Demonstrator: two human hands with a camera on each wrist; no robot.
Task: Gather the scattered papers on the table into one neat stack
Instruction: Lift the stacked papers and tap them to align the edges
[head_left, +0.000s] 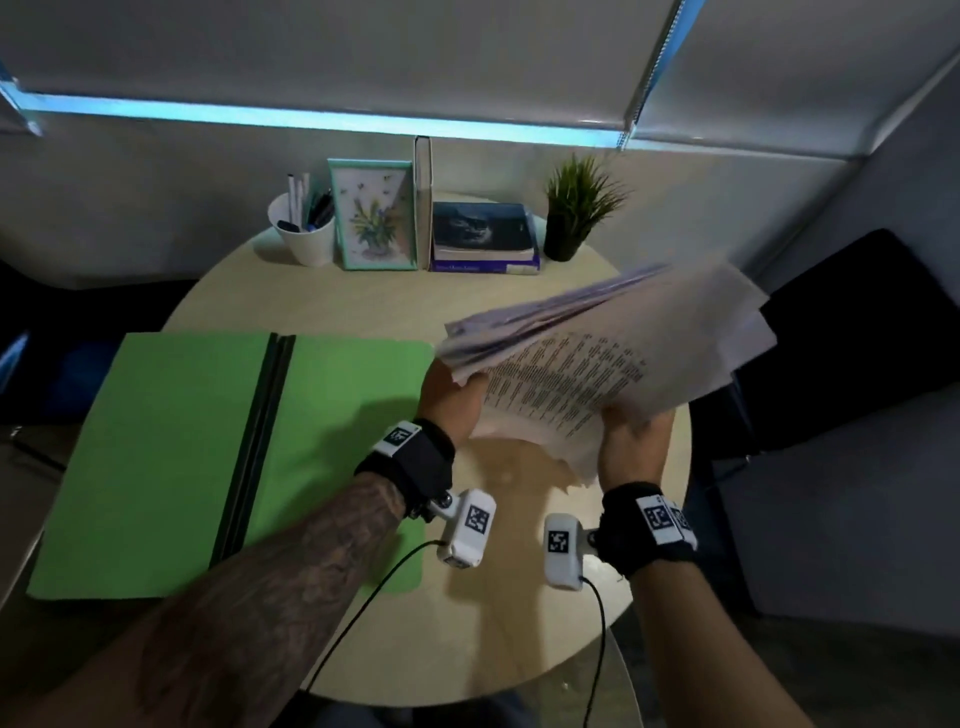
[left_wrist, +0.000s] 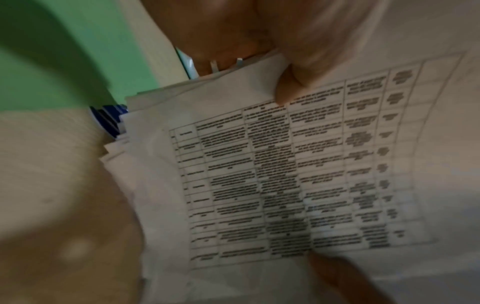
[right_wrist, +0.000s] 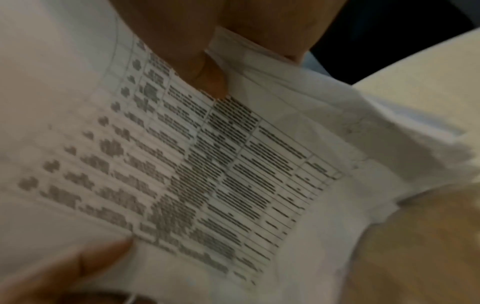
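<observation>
A thick bundle of printed papers (head_left: 597, 358) hangs tilted in the air over the right half of the round table (head_left: 363, 306); its edges are uneven and fanned. My left hand (head_left: 452, 400) grips the bundle's near-left corner, thumb on the printed table sheet (left_wrist: 285, 164). My right hand (head_left: 634, 441) grips the near edge farther right, thumb pressed on the top sheet (right_wrist: 207, 164). Both wrist views are filled by the papers, blurred by motion. The fingers under the bundle are hidden.
An open green folder (head_left: 197, 457) lies on the table's left half. At the back stand a white pen cup (head_left: 304, 228), a framed flower picture (head_left: 374, 218), stacked books (head_left: 483, 236) and a small potted plant (head_left: 576, 208). A dark chair (head_left: 857, 332) is at the right.
</observation>
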